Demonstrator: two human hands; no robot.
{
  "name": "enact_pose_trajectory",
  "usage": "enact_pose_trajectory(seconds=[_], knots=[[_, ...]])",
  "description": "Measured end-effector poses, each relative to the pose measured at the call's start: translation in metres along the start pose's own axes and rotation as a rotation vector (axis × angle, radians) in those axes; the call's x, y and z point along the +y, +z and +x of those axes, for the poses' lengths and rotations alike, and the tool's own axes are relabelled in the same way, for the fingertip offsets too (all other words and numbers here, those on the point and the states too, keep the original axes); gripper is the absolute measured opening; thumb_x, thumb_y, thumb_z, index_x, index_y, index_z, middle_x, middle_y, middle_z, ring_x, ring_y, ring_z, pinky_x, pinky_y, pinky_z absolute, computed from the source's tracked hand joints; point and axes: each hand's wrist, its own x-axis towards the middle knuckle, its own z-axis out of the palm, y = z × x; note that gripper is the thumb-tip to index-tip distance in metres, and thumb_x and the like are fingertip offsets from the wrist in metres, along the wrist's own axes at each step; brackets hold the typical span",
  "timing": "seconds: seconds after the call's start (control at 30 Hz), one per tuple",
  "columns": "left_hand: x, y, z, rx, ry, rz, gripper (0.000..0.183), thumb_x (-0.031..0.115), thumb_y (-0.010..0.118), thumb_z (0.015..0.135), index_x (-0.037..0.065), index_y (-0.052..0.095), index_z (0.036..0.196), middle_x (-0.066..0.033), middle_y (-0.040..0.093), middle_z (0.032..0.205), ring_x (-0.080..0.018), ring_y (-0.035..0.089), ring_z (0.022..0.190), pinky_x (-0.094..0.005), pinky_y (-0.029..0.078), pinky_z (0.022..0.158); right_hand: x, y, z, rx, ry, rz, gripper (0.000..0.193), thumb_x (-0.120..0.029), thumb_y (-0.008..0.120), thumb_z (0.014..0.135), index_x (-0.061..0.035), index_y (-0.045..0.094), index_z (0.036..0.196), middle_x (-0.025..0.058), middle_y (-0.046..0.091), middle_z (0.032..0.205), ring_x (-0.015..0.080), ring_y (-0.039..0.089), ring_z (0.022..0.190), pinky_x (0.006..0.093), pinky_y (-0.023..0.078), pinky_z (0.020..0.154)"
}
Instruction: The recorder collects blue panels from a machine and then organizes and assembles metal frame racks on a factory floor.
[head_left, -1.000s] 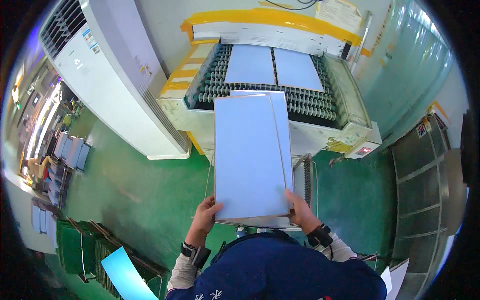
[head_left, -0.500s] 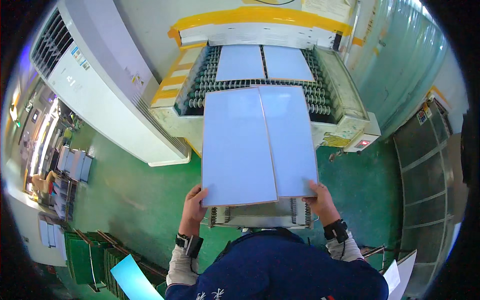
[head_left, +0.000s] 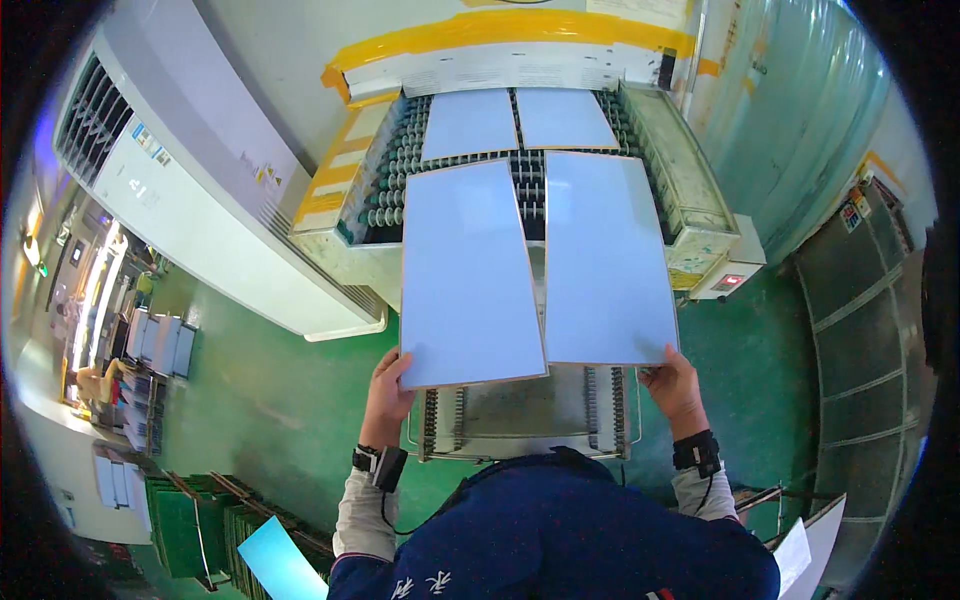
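Observation:
My left hand [head_left: 388, 392] is closed on the near left corner of a white rectangular panel [head_left: 468, 275] with thin brown edges. My right hand [head_left: 677, 388] pinches the near right corner of a second, similar panel [head_left: 608, 260]. The two panels lie side by side, far ends spread apart, near corners almost meeting. Their far ends reach over the near rollers of a roller conveyor [head_left: 385, 216]. Two more white panels, a left one [head_left: 470, 124] and a right one [head_left: 567, 118], lie flat on the rollers farther in. My fingers under the panels are hidden.
A metal rack [head_left: 520, 412] with toothed side rails stands right below the panels. At left is a tall white air conditioner [head_left: 215, 200]. A small control box [head_left: 732, 268] sits at the conveyor's right. Green boards [head_left: 180, 520] stand at lower left, a grey framed rack [head_left: 855, 340] at right.
My right hand has moved right with its panel, so the overlapping panels have parted. Both panels have moved forward, farther over the rollers.

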Motion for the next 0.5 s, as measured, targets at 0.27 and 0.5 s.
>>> enact_pose_trajectory(seconds=[0.27,0.5], knots=[[0.007,0.012,0.015,-0.091,0.015,-0.072,0.03,0.008,0.054,0.092,-0.001,0.055,0.121,-0.0089,0.066,0.105,-0.0173,0.064,0.088,-0.0284,0.053,0.071,0.012,-0.025,0.03,-0.068,-0.17,-0.081,0.018,-0.014,0.057,0.093,-0.0022,0.058,0.107,0.0081,0.064,0.094,0.0219,0.062,0.081,0.0382,0.052,0.068],[0.01,0.028,0.024,-0.116,0.045,-0.12,0.045,0.006,0.055,0.09,-0.002,0.046,0.133,-0.0114,0.062,0.116,-0.0199,0.063,0.097,-0.0292,0.054,0.076,0.007,0.006,0.035,0.002,-0.142,-0.016,0.015,-0.013,0.056,0.093,-0.0017,0.058,0.104,0.009,0.065,0.088,0.022,0.062,0.074,0.0362,0.05,0.065]])
